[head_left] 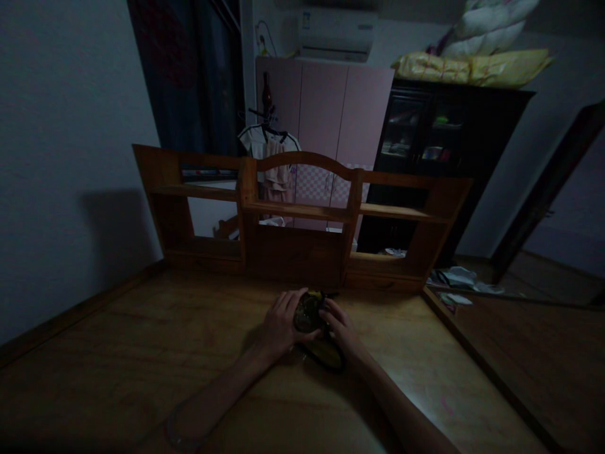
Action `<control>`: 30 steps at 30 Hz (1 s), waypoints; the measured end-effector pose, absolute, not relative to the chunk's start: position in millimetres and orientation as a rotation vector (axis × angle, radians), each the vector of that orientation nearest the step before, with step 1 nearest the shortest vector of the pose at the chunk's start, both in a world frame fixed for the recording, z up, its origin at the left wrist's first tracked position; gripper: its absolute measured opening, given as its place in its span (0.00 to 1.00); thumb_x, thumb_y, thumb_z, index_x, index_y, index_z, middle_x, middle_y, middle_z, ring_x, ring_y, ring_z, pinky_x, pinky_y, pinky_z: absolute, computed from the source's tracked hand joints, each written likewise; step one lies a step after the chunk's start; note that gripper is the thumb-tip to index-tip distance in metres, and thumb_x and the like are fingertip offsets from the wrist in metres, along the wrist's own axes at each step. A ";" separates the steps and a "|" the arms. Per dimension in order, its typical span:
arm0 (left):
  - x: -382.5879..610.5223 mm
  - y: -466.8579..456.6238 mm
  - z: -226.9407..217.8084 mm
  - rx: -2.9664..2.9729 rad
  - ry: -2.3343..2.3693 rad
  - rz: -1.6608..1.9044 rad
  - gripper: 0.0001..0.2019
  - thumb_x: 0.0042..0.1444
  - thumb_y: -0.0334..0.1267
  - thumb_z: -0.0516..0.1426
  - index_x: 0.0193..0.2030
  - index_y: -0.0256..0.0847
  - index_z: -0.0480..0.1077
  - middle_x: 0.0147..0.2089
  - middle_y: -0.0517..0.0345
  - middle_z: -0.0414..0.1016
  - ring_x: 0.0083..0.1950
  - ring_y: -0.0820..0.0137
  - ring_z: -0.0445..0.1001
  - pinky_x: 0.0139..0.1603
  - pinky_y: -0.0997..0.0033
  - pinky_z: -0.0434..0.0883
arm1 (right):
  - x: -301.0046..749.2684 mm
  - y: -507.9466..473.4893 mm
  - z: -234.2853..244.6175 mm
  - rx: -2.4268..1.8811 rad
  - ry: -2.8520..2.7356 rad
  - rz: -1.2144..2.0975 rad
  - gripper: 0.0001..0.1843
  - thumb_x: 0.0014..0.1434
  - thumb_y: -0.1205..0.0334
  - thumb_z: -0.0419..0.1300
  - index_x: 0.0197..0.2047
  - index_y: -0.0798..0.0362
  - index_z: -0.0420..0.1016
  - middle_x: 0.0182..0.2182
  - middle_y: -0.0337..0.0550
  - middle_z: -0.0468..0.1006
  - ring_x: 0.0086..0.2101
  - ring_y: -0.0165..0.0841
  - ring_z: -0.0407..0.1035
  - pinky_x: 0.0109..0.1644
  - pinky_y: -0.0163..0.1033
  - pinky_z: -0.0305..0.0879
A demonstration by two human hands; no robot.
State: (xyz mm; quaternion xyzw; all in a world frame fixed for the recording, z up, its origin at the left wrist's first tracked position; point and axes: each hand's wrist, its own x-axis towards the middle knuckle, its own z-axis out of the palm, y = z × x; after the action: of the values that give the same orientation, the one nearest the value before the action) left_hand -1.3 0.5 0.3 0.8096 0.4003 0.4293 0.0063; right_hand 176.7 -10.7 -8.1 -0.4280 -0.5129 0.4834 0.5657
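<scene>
On the wooden desktop [189, 340], a dark, round, shiny object [308, 314] sits between my two hands. Its kind is hard to make out in the dim light. Below it shows a flat yellowish piece with a dark curved rim [326, 353]; whether the two are joined I cannot tell. My left hand [282, 320] curves around the round object's left side, thumb along the near edge. From the right, my right hand [341, 329] has its fingertips bent onto the object's right edge. A small dark strip sticks out at the far side.
A wooden shelf unit [295, 249] with several compartments borders the desk's far side. The wall [70, 157] is at the left, and a raised wooden edge [477, 353] runs along the right. Beyond stand pink wardrobe doors [324, 113], hanging clothes [276, 154] and a black cabinet [477, 139].
</scene>
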 end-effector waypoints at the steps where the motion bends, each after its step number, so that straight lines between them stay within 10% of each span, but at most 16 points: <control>1: -1.3 0.1 0.6 2.533 1.256 1.337 0.41 0.43 0.55 0.64 0.62 0.45 0.56 0.56 0.50 0.67 0.56 0.56 0.65 0.59 0.54 0.63 | 176.8 -11.0 -7.7 -1.014 -1.204 1.134 0.25 0.47 0.50 0.65 0.49 0.47 0.75 0.48 0.44 0.77 0.50 0.46 0.67 0.52 0.49 0.64; 30: -0.9 0.2 0.0 2.531 1.222 1.370 0.41 0.43 0.54 0.65 0.62 0.45 0.56 0.55 0.49 0.67 0.55 0.56 0.66 0.58 0.52 0.63 | 174.3 -15.1 -2.5 -1.007 -1.187 1.142 0.23 0.48 0.51 0.65 0.47 0.48 0.75 0.46 0.43 0.77 0.49 0.45 0.68 0.50 0.47 0.66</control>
State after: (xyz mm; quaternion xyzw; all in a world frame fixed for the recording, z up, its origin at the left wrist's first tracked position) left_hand -0.9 0.2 0.0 0.8094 0.3910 0.4381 0.0075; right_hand 174.3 -15.1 -2.5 -0.4289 -0.5055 0.4862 0.5692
